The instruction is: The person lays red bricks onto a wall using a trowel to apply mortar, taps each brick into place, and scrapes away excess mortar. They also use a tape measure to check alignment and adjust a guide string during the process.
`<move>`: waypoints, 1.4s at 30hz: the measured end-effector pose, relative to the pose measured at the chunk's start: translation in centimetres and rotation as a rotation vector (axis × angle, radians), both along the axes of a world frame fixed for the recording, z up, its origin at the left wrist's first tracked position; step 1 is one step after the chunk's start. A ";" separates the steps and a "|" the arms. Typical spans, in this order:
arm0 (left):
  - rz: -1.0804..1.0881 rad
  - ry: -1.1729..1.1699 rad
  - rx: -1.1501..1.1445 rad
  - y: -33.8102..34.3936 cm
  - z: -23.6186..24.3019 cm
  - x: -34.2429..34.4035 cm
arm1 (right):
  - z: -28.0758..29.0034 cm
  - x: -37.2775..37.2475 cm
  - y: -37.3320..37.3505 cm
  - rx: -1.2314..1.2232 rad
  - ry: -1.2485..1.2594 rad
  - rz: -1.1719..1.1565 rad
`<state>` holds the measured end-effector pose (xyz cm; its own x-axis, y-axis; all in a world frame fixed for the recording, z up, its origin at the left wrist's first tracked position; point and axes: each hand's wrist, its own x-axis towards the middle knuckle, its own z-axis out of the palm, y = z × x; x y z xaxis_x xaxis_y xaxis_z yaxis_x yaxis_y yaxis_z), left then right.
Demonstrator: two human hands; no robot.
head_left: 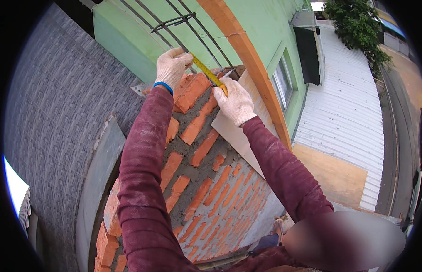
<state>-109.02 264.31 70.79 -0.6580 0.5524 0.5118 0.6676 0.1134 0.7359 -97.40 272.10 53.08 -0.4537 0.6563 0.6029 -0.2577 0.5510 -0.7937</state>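
Note:
A yellow tape measure (205, 70) is stretched on a slant over the top of a brick wall (193, 122). My left hand (174, 67), in a cream knitted glove with a blue cuff, pinches the blade's far end beside the steel bars. The near end, with an orange-yellow part, is in my gloved right hand (237, 100), whose fingers are closed round it. Below both hands lie orange bricks set in wet-looking grey mortar. A pale board (238, 131) rests against the wall under my right wrist.
Upright steel rebar (174, 22) rises from the wall's far end. A wooden plank (254, 59) stands right of it, before a green building (274, 27). Grey cladding (70, 99) fills the left. A white corrugated roof (342, 109) and plywood sheet (333, 174) lie lower right.

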 end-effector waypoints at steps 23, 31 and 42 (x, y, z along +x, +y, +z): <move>0.002 -0.055 0.002 -0.5 -0.3 0.6 | -0.6 1.1 0.7 -0.043 0.031 0.072; -0.038 0.028 -0.124 0.1 0.4 -0.4 | -0.1 0.5 1.1 -0.027 0.011 0.073; 0.128 0.153 -0.162 0.2 0.4 -0.1 | 0.0 0.3 1.2 -0.001 -0.001 0.068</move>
